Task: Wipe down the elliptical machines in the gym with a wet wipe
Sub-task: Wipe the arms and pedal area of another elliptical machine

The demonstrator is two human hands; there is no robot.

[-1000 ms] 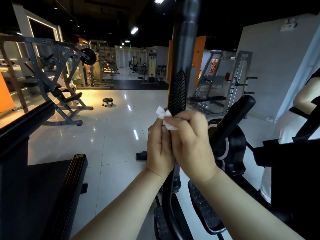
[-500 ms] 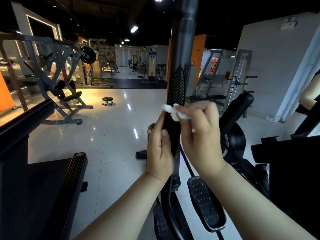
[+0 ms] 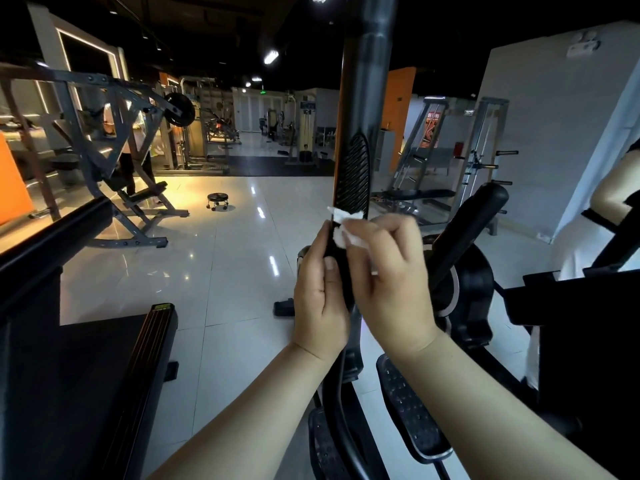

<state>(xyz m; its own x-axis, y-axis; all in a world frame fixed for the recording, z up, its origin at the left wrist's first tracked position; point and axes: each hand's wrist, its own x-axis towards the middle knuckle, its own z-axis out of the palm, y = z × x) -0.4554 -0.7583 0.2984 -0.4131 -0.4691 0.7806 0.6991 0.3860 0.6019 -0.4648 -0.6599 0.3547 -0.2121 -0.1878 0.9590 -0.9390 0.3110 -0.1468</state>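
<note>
The right hand (image 3: 391,271) pinches the wet wipe (image 3: 343,232) against the elliptical's upright handlebar (image 3: 363,98), at the lower edge of its ribbed grip (image 3: 353,174). The left hand (image 3: 318,299) curls round the handlebar just below. Open tiled floor (image 3: 214,271) lies to the left; a second handlebar (image 3: 464,230) stands near on the right.

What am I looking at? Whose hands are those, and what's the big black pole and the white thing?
The camera sits on a person's head, so you see their own two hands from above. They stand in a gym at an elliptical machine, a trainer you step on. The black pole is its handlebar. The left hand grips the handlebar. The right hand pinches a white wet wipe and presses it on the handlebar, at the lower end of the ribbed patch. Lower down is a foot pedal. Other gym machines stand on the shiny tiled floor.
</note>
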